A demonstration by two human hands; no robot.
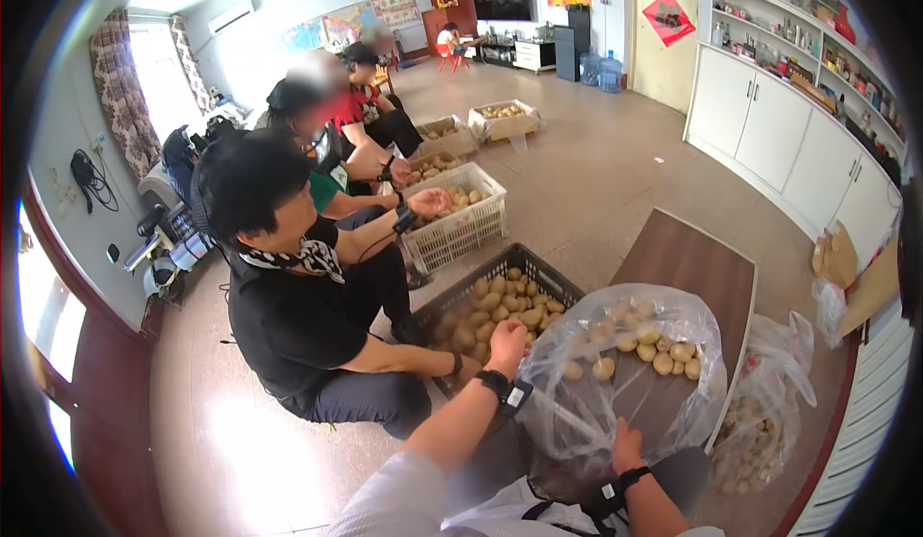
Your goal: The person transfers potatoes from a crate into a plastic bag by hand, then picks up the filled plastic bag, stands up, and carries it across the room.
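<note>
A large clear plastic bag (687, 311) lies open on a low brown table (687, 253), with several potatoes (663, 359) inside. My right hand (628, 446) is closed on the near rim of this bag. My left hand (508, 345) is at the edge between the bag and a black plastic crate (562, 287) full of potatoes (490, 301). Its fingers are curled, and what they hold, if anything, is hidden. Dark wristbands sit on both my wrists. A co-worker's hand (468, 372) reaches to the near side of the same crate.
Beside the table on the right, another clear bag (755, 446) of potatoes stands on the floor. A co-worker (308, 316) crouches at my left. Farther off, more people sit by a white crate (461, 234) and boxes of potatoes (505, 124). White cabinets (769, 119) line the right wall.
</note>
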